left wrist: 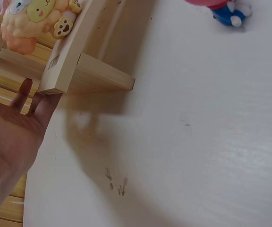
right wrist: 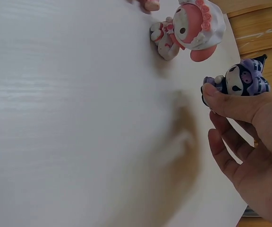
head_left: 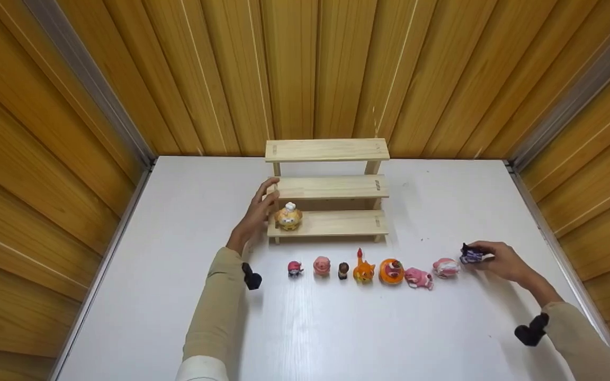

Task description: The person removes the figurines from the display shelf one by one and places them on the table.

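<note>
My right hand [head_left: 503,262] pinches a small black and purple figurine [right wrist: 242,78] with a pointed black hat, between thumb and fingers at its lower part. My left hand [head_left: 256,211] grips the left end of a three-tier wooden display shelf [head_left: 331,188], its fingers partly hidden behind the wood in the left wrist view. On the bottom tier, at the left, sits a round yellowish figurine [head_left: 288,217] with a white chef's hat. Left of the right hand stands a pink and white figurine [right wrist: 197,26] with a rose-trimmed head covering.
In front of the shelf, a row of figurines crosses the white table [head_left: 337,338]: a small red-capped one [head_left: 294,268], a pink one [head_left: 322,265], a brown-haired one [head_left: 343,270], an orange one [head_left: 364,272], a round orange one [head_left: 391,271] and a lying pink one [head_left: 419,278].
</note>
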The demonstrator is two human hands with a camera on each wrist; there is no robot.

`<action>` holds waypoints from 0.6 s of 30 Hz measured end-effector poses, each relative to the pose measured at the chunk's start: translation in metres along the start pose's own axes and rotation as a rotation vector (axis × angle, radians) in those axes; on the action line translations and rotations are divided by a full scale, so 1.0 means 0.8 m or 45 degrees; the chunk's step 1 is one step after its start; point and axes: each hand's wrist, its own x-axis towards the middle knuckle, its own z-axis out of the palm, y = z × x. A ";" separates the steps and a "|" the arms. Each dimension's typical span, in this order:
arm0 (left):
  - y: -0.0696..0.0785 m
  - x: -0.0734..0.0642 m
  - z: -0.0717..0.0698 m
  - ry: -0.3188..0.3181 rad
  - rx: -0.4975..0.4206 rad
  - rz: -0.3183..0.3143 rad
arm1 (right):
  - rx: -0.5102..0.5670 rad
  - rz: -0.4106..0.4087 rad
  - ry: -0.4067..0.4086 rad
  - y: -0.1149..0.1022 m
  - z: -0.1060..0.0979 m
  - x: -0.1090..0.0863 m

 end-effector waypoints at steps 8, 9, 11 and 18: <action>0.002 0.000 -0.001 0.011 0.006 -0.003 | 0.013 0.028 -0.029 0.008 0.008 -0.021; 0.002 0.000 -0.001 0.011 0.005 -0.004 | 0.003 0.040 -0.033 0.009 0.010 -0.023; 0.003 0.000 0.000 0.014 0.006 -0.010 | -0.022 0.073 -0.034 0.009 0.012 -0.027; 0.001 0.002 -0.001 0.008 0.007 -0.040 | 0.032 0.119 -0.012 0.014 0.012 -0.034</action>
